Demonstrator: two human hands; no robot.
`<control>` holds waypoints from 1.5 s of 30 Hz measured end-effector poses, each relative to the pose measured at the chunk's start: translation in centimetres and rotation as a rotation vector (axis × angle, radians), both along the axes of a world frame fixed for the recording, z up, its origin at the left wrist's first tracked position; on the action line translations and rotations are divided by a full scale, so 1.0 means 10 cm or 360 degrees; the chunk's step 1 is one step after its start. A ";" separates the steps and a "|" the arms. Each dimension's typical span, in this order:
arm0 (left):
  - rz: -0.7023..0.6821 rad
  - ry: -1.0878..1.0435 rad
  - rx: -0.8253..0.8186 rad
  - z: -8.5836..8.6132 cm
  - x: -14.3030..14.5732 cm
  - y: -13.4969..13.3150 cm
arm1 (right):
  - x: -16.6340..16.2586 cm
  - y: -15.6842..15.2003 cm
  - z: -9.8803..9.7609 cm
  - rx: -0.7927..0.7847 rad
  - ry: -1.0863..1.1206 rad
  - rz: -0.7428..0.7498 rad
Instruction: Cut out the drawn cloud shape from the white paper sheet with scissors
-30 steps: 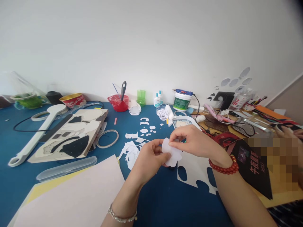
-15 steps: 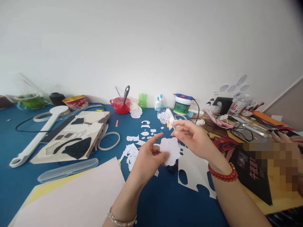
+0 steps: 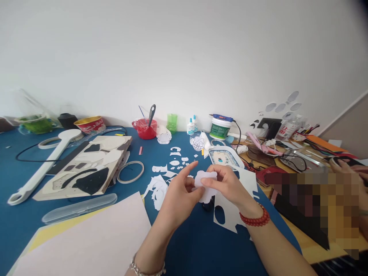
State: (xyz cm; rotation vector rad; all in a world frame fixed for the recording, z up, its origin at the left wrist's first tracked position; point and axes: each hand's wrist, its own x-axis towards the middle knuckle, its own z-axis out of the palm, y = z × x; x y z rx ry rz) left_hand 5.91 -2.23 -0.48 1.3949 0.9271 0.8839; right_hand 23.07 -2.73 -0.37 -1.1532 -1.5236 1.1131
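A white paper cutout (image 3: 207, 194) with a wavy, rounded outline is held above the blue table by both hands. My left hand (image 3: 179, 195) pinches its left side between thumb and fingers, the index finger stretched upward. My right hand (image 3: 228, 184) grips the upper right part, thumb across the front face. Just below the cutout shows a dark object, mostly hidden. A white sheet with cut-out holes (image 3: 225, 212) lies under and beside my right hand. Left of the hands are white paper scraps (image 3: 158, 189) and small cut paper shapes (image 3: 174, 163).
Behind the hands stand a patterned tray (image 3: 238, 156), a green-white tub (image 3: 220, 128), glue bottles (image 3: 190, 125) and a red bowl (image 3: 146, 129). To the left lie a layered board (image 3: 86, 165), a tape roll (image 3: 130, 171) and large paper sheets (image 3: 94, 237). Another person's hand (image 3: 340, 168) is at the right.
My right hand has come down and left onto the paper cutout and now grips it. The patterned tray behind has come into view. My left hand keeps its hold.
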 end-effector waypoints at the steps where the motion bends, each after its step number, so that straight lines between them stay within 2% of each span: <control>1: 0.0000 0.0005 0.0008 0.01 0.00 0.00 | 0.00 0.01 -0.02 0.0001 0.0019 -0.0002; 6: -0.0033 -0.0058 -0.0083 0.03 0.00 0.00 | 0.01 0.02 -0.06 -0.0038 0.0089 -0.0017; 12: 0.0004 -0.0199 -0.0171 0.00 0.00 0.02 | 0.00 0.01 -0.03 -0.0027 0.0015 -0.0002; 19: 0.0010 -0.0289 -0.0291 -0.01 0.03 0.01 | -0.07 0.00 -0.05 0.0120 0.0070 -0.0251; 25: 0.0089 -0.0245 -0.0165 -0.05 0.07 0.00 | -0.09 0.01 -0.08 0.0098 0.0125 -0.0309; 38: -0.0015 -0.0259 -0.0080 -0.05 0.09 -0.03 | -0.06 0.02 -0.11 0.0052 0.0261 -0.0313; 45: -0.0076 -0.0273 -0.0063 -0.06 0.10 -0.04 | -0.07 0.02 -0.11 0.0076 0.0175 -0.0274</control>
